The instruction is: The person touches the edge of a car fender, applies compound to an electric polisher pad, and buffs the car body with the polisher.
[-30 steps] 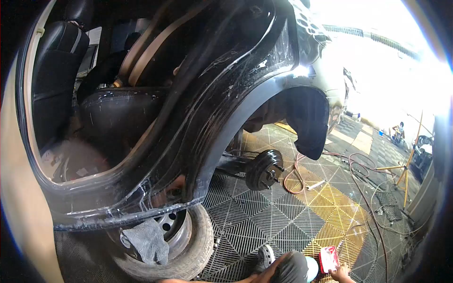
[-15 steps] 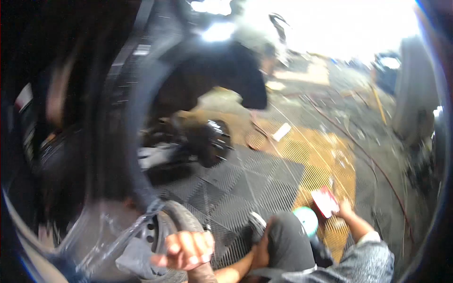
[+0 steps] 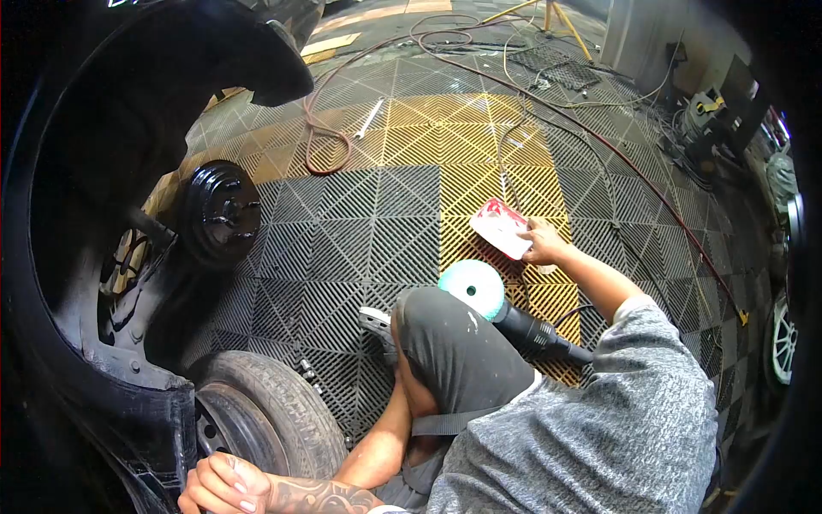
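Observation:
My right hand (image 3: 541,242) grips the edge of a red-and-white flat piece (image 3: 501,228), smeared with white, held low over the floor tiles. Just below it lies a polisher (image 3: 522,330) with a round light-green pad (image 3: 473,289), partly behind my bent knee. My left hand (image 3: 224,484) is at the lower left with its fingers curled. It is beside the lower edge of a black car fender (image 3: 163,403) and a loose wheel with a worn tyre (image 3: 282,407). What the curled fingers hold, if anything, is hidden.
A black brake drum (image 3: 221,214) sticks out under the wheel arch. On the grey and yellow floor tiles lie a wrench (image 3: 369,119) and a long red hose (image 3: 634,180). A yellow stand (image 3: 567,30) is at the back, and a white wheel rim (image 3: 783,338) stands far right.
My view has tilted down and turned right, and the blur is gone. My right hand still holds the red-and-white piece. My left hand now shows lower and farther left, beside the fender.

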Tool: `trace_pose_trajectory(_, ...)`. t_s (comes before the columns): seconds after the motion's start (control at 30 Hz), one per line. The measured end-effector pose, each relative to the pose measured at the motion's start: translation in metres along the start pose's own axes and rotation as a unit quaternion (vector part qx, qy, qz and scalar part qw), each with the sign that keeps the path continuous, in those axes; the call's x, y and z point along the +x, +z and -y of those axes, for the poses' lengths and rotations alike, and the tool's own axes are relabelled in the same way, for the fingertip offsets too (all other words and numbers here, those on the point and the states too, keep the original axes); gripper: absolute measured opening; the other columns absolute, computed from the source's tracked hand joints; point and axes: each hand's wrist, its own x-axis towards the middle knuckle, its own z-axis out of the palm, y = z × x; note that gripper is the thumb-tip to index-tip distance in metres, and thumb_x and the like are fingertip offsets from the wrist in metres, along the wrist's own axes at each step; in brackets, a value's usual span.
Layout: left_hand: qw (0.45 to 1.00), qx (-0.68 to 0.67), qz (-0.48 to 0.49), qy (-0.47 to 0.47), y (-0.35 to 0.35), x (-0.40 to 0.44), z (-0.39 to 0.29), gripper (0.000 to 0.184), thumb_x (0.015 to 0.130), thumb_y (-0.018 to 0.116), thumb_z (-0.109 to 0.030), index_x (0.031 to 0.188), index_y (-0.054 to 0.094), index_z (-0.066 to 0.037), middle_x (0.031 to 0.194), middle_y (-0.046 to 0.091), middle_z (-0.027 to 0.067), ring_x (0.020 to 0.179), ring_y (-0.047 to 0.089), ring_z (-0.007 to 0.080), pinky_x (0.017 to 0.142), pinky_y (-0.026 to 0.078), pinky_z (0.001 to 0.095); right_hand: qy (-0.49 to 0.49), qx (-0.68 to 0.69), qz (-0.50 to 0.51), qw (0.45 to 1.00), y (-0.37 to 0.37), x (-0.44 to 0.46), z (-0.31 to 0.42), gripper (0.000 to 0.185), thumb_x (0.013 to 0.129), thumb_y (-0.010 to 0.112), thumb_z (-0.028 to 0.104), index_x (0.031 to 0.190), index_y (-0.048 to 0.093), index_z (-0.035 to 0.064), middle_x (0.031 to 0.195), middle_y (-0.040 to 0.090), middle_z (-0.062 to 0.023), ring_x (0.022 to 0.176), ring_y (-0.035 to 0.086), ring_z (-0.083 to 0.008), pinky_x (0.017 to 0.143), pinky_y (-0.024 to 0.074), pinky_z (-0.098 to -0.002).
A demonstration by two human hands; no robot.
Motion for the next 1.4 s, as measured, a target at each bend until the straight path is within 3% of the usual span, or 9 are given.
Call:
trace_pose_trajectory(0.33,0.999,0.002,-0.018,-0.031,0.013,0.001,0.005,0.047,0.094,0.07,-0.048,0.112,0.067,-0.004,0.062,0.063,0.0047,0.052,0.059,0.0193,0.063,0.045,0.0304,-0.078,-0.18,0.151,0.969,0.061,0.063,-0.056,0.041,0.081,0.057,0.047,0.1,0.076,0.0167,0.123,0.06,-0.0216,0.12,0.052,-0.0423,0.1,0.0399,-0.0625)
trace_pose_trajectory(0.43,0.999,0.031,-0.012,0.0,0.008,0.0,0.009,0.055,0.099,0.059,-0.055,0.112,0.065,-0.003,0.064,0.063,0.0082,0.053,0.059,0.022,0.059,0.046,0.037,0.015,-0.023,0.032,0.999,0.035,0.058,-0.038,0.052,0.082,0.063,0.044,0.129,0.072,0.0217,0.144,0.049,-0.0235,0.134,0.046,-0.0434,0.111,0.036,-0.0597)
trace_pose_trajectory(0.5,0.999,0.038,-0.003,0.032,0.001,-0.004,0.007,0.066,0.099,0.053,-0.061,0.116,0.062,0.002,0.064,0.065,0.009,0.056,0.064,0.0257,0.061,0.049,0.0366,-0.017,0.267,0.002,0.964,0.0,0.085,-0.021,0.036,0.086,0.062,0.036,0.111,0.077,0.0157,0.146,0.05,-0.0271,0.134,0.045,-0.0441,0.109,0.0378,-0.0578)
trace_pose_trajectory(0.53,0.999,0.03,0.011,0.036,-0.002,-0.003,0.005,0.067,0.099,0.053,-0.062,0.115,0.063,0.002,0.066,0.065,0.0094,0.057,0.064,0.025,0.061,0.049,0.0371,-0.34,0.092,-0.093,0.931,-0.016,0.124,-0.032,0.024,0.09,0.059,0.027,0.091,0.072,0.0069,0.141,0.056,-0.0289,0.129,0.048,-0.0439,0.106,0.0385,-0.0585)
trace_pose_trajectory(0.57,0.998,0.034,0.009,0.053,-0.002,-0.003,0.004,0.067,0.099,0.053,-0.062,0.115,0.063,0.002,0.066,0.065,0.0094,0.057,0.064,0.025,0.061,0.049,0.0371,-0.401,0.12,-0.195,0.887,-0.071,0.128,0.02,0.023,0.093,0.054,0.02,0.081,0.062,0.002,0.133,0.063,-0.0266,0.129,0.048,-0.0435,0.105,0.0387,-0.0582)
trace_pose_trajectory(0.67,0.998,0.044,0.016,0.05,-0.004,-0.002,-0.001,0.063,0.101,0.052,-0.059,0.118,0.062,0.001,0.064,0.063,0.01,0.054,0.06,0.024,0.059,0.045,0.0376,-0.388,0.357,-0.176,0.831,-0.253,0.13,0.203,0.091,0.093,0.037,0.075,0.153,0.044,0.006,0.154,0.045,-0.0235,0.145,0.037,-0.0393,0.125,0.0085,-0.0528)
trace_pose_trajectory(0.8,0.997,0.057,0.01,0.046,-0.008,-0.011,-0.007,0.066,0.101,0.049,-0.06,0.12,0.062,0.002,0.063,0.062,0.0099,0.053,0.059,0.0238,0.058,0.044,0.0377,-0.558,0.176,-0.393,0.71,-0.436,0.112,0.403,0.071,0.094,0.048,0.043,0.156,0.038,0.0084,0.152,0.047,-0.0225,0.14,0.044,-0.0388,0.12,0.0192,-0.0584)
trace_pose_trajectory(0.93,0.997,0.053,-0.017,0.06,-0.014,-0.02,-0.013,0.072,0.1,0.05,-0.061,0.123,0.061,0.006,0.061,0.06,0.0108,0.055,0.061,0.0247,0.059,0.048,0.0378,-0.487,0.128,-0.518,0.692,-0.514,0.15,0.528,0.065,0.092,0.053,0.043,0.155,0.042,0.0266,0.155,0.041,-0.0208,0.145,0.032,-0.0418,0.117,0.0255,-0.0571)
trace_pose_trajectory(1.4,0.991,0.082,-0.032,0.1,-0.023,-0.019,-0.023,0.072,0.101,0.048,-0.062,0.122,0.061,0.006,0.058,0.057,0.0092,0.051,0.054,0.0237,0.058,0.042,0.0374,-0.447,0.176,-0.438,0.76,-0.593,0.158,0.616,0.052,0.086,0.061,0.044,0.135,0.05,0.0333,0.163,0.031,-0.0134,0.15,0.019,-0.0443,0.117,0.0226,-0.0629)
